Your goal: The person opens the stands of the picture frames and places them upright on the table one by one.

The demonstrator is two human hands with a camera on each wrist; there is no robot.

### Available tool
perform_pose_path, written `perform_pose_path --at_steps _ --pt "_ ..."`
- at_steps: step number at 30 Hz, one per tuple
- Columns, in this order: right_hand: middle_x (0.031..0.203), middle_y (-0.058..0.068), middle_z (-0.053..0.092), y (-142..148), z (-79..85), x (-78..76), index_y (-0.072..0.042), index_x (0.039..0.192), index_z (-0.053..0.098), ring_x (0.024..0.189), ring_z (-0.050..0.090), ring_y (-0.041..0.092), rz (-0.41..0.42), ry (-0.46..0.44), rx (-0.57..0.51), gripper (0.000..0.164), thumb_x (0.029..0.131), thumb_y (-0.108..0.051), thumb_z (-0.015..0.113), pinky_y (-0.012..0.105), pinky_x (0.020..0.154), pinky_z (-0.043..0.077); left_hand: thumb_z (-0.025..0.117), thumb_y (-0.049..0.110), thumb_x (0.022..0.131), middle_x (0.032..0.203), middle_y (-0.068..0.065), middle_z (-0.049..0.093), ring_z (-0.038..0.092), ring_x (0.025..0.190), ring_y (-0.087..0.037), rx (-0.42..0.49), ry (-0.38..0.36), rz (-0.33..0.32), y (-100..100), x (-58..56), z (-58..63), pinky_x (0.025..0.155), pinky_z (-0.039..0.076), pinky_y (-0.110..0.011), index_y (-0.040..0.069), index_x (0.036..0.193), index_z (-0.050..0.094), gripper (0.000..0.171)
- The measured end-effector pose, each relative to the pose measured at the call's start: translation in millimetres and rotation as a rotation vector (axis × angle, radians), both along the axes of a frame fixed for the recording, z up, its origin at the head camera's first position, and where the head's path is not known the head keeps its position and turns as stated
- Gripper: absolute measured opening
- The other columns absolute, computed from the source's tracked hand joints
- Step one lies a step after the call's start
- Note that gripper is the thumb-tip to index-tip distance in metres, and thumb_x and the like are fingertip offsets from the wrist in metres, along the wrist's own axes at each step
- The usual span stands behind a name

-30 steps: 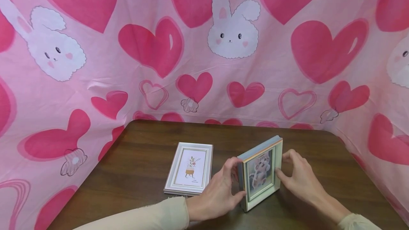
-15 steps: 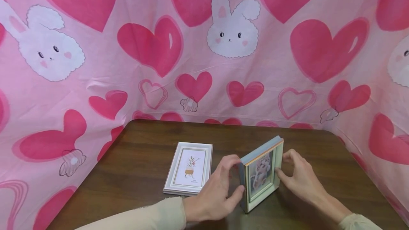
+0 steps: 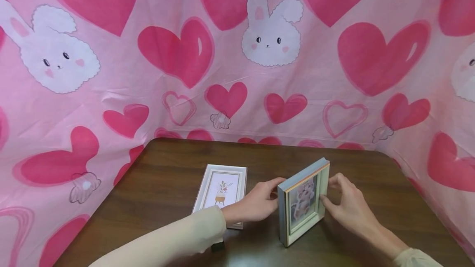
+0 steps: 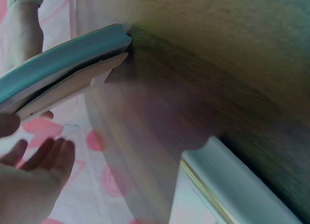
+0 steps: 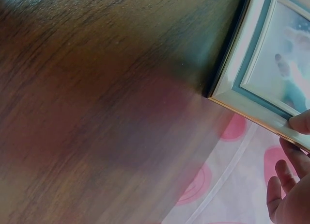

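A frame (image 3: 303, 203) holding a pink animal picture is standing upright and angled on the worktop (image 3: 178, 155), right of its middle. Your right hand (image 3: 346, 207) is gripping the frame's far right side, thumb on the front. Your left hand (image 3: 259, 201) is reaching behind its left side, near a brown flap (image 4: 72, 86) tilting out from the back; whether that grip is pinching anything cannot be told. A second frame (image 3: 230, 184), with a potted plant print, is lying face-up to the left, partly behind your sleeve (image 3: 174, 238). Pink heart-and-rabbit cloth (image 3: 230, 73) is hanging behind.
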State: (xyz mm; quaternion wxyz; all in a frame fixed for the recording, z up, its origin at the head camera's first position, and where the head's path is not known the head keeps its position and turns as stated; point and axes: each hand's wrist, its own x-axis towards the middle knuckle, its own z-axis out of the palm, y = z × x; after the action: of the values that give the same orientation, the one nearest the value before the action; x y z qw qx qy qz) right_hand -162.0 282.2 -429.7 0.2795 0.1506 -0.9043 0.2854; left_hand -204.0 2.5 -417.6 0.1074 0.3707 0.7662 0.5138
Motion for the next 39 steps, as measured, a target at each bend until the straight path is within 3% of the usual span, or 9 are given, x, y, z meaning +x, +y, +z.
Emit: perform_pose_path --at_steps 4,9,13,19,26,39 --pt "0.102 0.009 0.071 -1 -0.3 1.7 -0.009 0.101 0.059 0.095 0.072 0.036 -0.001 -0.019 -0.006 0.047 0.070 0.001 0.093 0.051 0.078 0.054 0.065 0.005 0.103 0.138 0.000 0.068 0.062 0.115 -0.003 -0.048 0.005 -0.115 4 -3.8 -2.9 0.099 0.049 -0.023 0.010 0.146 0.061 0.043" --pt "0.102 0.010 0.071 1 0.3 2.3 -0.009 0.101 0.060 0.095 0.072 0.036 -0.003 -0.017 -0.008 0.047 0.070 0.001 0.093 0.051 0.079 0.055 0.063 -0.006 0.100 0.131 -0.006 0.071 0.060 0.106 0.000 -0.077 0.049 -0.192 8 -12.5 -5.4 0.096 0.049 -0.020 0.003 0.137 0.066 0.038" --pt "0.102 0.010 0.071 1 1.5 1.9 -0.009 0.101 0.060 0.096 0.072 0.037 -0.005 -0.019 -0.008 0.047 0.070 0.001 0.093 0.052 0.079 0.054 0.060 -0.011 0.098 0.131 -0.012 0.071 0.058 0.111 0.001 -0.074 0.064 -0.241 11 -17.3 -6.3 0.101 0.046 -0.020 -0.001 0.135 0.066 0.039" --pt "0.102 0.010 0.072 1 0.9 1.8 -0.009 0.101 0.060 0.095 0.072 0.037 -0.001 -0.009 -0.008 0.047 0.069 0.002 0.093 0.053 0.079 0.054 0.058 -0.016 0.095 0.134 -0.016 0.069 0.058 0.116 0.000 -0.052 0.008 -0.270 14 -18.4 -8.0 0.105 0.044 -0.022 -0.004 0.135 0.064 0.042" --pt "0.103 0.011 0.071 1 0.8 2.1 -0.008 0.101 0.059 0.095 0.072 0.038 0.007 -0.010 -0.010 0.048 0.069 0.003 0.093 0.056 0.077 0.055 0.051 -0.019 0.096 0.150 -0.020 0.057 0.053 0.129 -0.005 -0.009 -0.106 -0.356 17 -16.8 -8.9 0.111 0.040 -0.025 -0.006 0.150 0.050 0.055" --pt "0.105 0.009 0.070 2 -0.6 2.4 -0.009 0.103 0.059 0.097 0.072 0.038 0.020 -0.012 -0.005 0.048 0.071 0.002 0.093 0.054 0.077 0.055 0.054 -0.012 0.099 0.154 -0.016 0.053 0.051 0.134 -0.005 0.004 -0.171 -0.361 18 -18.5 -7.7 0.112 0.038 -0.025 -0.002 0.155 0.047 0.057"
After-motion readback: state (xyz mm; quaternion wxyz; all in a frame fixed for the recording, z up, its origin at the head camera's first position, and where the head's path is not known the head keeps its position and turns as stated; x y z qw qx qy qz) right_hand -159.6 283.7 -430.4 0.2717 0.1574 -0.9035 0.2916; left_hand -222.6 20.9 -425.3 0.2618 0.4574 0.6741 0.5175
